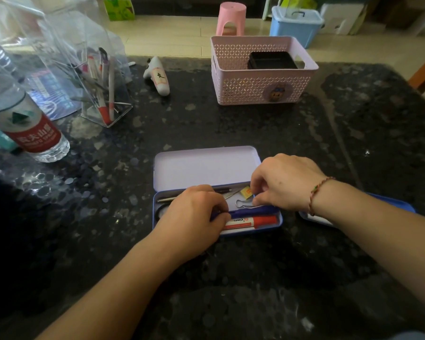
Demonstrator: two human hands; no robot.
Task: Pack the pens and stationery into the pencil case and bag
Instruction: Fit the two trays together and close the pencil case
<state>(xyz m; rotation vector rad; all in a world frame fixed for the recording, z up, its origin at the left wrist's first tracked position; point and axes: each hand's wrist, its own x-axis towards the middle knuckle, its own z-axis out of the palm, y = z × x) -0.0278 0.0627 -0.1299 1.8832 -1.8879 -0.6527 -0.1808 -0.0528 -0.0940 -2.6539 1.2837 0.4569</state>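
A: Item one, pencil case [206, 165]: a tin near the counter's [231, 133] front edge at its middle, lid standing open toward the back.

B: Contents?

A: A red-and-white marker [253, 222] along the front wall (printing on its barrel, too small to read). Behind it a dark blue pen [250, 212], a silver binder clip [243, 203], a small yellow eraser [246, 192], and slim dark pens [221, 190] at the back wall.

B: Hands?

A: Left hand [194, 214]: fingers curled over the case's left half, tips on the blue pen; whether they grip it, I cannot tell. Right hand [285, 182]: fingers bent down at the case's right end, thumb and forefinger pinched at the binder clip's wire arm.

B: Elsewhere on the counter?

A: Back left corner: a clear plastic bag [59, 45] and a clear holder [106, 94] of pens. Left edge: a water bottle [32, 123], red label with white Chinese characters. Back middle: a white pouch [157, 77] bearing one black character. Back right: a pink perforated basket [263, 84] with a cartoon sticker, a black box [271, 60] inside.
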